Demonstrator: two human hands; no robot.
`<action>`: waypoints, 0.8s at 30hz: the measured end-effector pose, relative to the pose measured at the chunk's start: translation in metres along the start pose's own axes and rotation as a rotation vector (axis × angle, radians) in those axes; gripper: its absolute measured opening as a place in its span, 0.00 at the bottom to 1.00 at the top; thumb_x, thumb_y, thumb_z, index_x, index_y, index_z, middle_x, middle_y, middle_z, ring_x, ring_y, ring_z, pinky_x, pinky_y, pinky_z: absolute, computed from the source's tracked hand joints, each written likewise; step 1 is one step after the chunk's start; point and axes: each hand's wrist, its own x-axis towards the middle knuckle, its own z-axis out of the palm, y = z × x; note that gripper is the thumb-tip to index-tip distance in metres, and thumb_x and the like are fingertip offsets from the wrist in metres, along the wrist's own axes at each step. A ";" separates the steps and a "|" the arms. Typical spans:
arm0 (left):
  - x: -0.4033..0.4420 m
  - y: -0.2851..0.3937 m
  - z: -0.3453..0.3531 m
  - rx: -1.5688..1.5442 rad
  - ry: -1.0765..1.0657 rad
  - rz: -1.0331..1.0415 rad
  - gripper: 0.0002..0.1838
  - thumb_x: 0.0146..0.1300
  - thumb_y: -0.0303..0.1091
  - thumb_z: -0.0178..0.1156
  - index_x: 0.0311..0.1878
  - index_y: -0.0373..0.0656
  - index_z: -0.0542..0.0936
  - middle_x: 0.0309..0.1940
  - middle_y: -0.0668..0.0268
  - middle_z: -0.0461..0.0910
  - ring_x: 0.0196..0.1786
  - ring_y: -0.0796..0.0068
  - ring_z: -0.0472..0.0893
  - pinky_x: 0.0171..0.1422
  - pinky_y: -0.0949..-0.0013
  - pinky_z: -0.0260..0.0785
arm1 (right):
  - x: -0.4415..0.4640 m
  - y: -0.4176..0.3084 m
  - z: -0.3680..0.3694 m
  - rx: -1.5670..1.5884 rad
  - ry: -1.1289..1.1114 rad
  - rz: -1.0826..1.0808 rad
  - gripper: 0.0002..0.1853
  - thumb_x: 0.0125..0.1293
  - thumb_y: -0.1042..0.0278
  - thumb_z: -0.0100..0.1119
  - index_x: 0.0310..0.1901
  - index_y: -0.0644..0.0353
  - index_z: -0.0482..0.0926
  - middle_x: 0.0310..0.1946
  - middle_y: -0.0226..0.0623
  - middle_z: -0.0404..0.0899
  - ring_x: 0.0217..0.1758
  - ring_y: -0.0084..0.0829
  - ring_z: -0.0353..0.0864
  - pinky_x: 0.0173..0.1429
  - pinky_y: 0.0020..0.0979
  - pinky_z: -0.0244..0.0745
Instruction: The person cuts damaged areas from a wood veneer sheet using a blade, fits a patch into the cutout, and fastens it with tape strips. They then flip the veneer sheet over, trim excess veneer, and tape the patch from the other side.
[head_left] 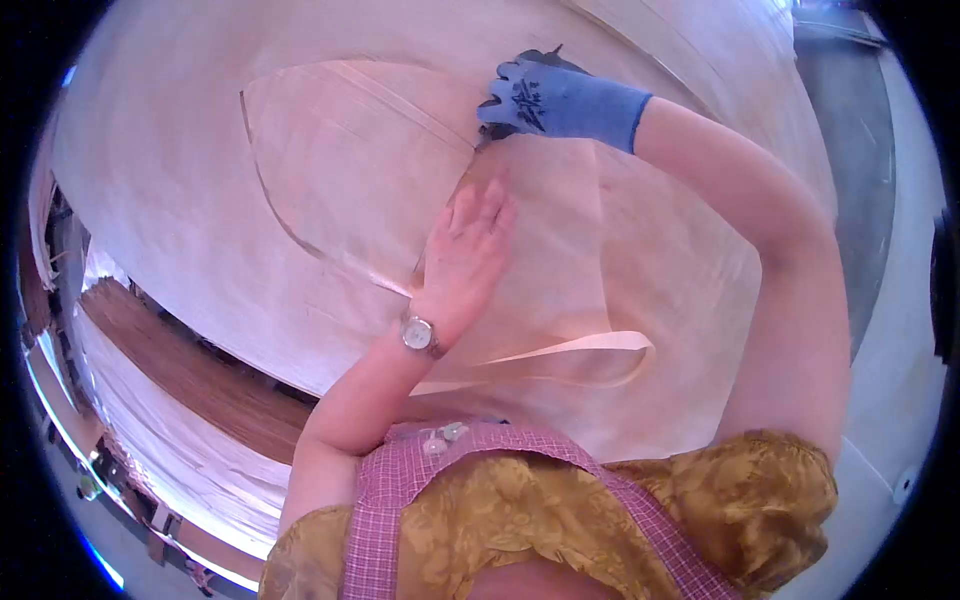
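Observation:
My left hand, bare and with a watch on its wrist, lies flat with fingers stretched out on a pale, thin sheet that looks like wood veneer. Its fingers rest along an edge running up through the sheet. Beyond its fingertips is my right hand, in a blue glove with dark fingers and palm. That hand is curled closed against the sheet at the upper end of the same edge. Whatever its fingers hold is hidden; a small dark tip shows above the glove.
A narrow curled strip of the pale material loops near my body. A long split or edge curves through the sheet at left. Brown stacked layers lie past the near left edge. A grey surface stands at right.

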 end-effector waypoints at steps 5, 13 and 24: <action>0.020 0.002 -0.010 0.004 -0.148 -0.053 0.44 0.44 0.35 0.72 0.69 0.45 0.70 0.75 0.60 0.60 0.63 0.57 0.69 0.63 0.58 0.66 | -0.005 0.001 0.008 -0.010 0.079 -0.015 0.05 0.65 0.61 0.58 0.41 0.41 0.75 0.35 0.24 0.76 0.43 0.30 0.78 0.47 0.34 0.74; 0.029 0.009 -0.023 0.034 -0.281 -0.054 0.56 0.37 0.37 0.79 0.75 0.47 0.62 0.78 0.59 0.55 0.66 0.59 0.67 0.63 0.57 0.65 | -0.025 0.021 0.015 0.045 -0.013 0.059 0.07 0.67 0.60 0.56 0.46 0.42 0.76 0.39 0.26 0.78 0.45 0.32 0.79 0.48 0.35 0.75; 0.019 0.021 -0.007 0.089 -0.305 -0.045 0.61 0.36 0.41 0.82 0.76 0.49 0.59 0.79 0.59 0.52 0.69 0.49 0.66 0.66 0.52 0.67 | -0.092 -0.008 0.002 0.244 0.083 0.576 0.09 0.69 0.55 0.56 0.46 0.47 0.77 0.39 0.35 0.79 0.44 0.41 0.82 0.44 0.41 0.78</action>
